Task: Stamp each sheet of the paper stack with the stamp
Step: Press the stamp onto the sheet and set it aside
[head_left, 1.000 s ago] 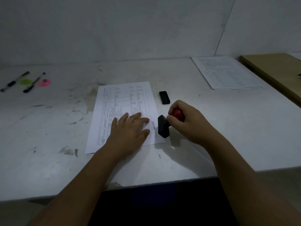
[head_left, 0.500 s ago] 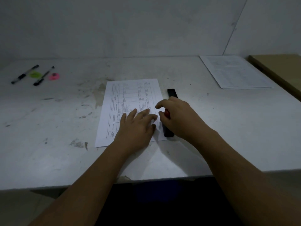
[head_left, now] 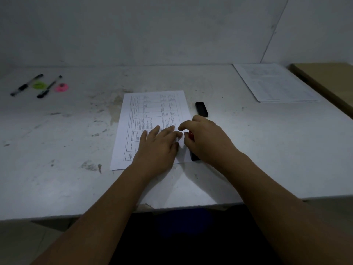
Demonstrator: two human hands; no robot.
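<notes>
A printed sheet [head_left: 152, 109] with a table on it lies in the middle of the white table [head_left: 76, 178]. My left hand [head_left: 159, 148] lies flat on the sheet's near right part, fingers spread. My right hand [head_left: 207, 139] grips the stamp [head_left: 194, 156], which has a black base and a red knob. The stamp's base stands down at the sheet's lower right corner. My right hand hides most of the stamp. A second stack of printed paper [head_left: 275, 83] lies at the far right of the table.
A small black rectangular case [head_left: 201, 109] lies just right of the sheet's top. Two pens [head_left: 26, 84] [head_left: 49, 86], a green disc [head_left: 39, 85] and a pink disc [head_left: 61, 87] sit at the far left. A brown board [head_left: 328, 81] borders the right side.
My right hand swung the stamp from tilted beside the sheet down onto the sheet's lower right corner. My left hand stayed flat on the paper.
</notes>
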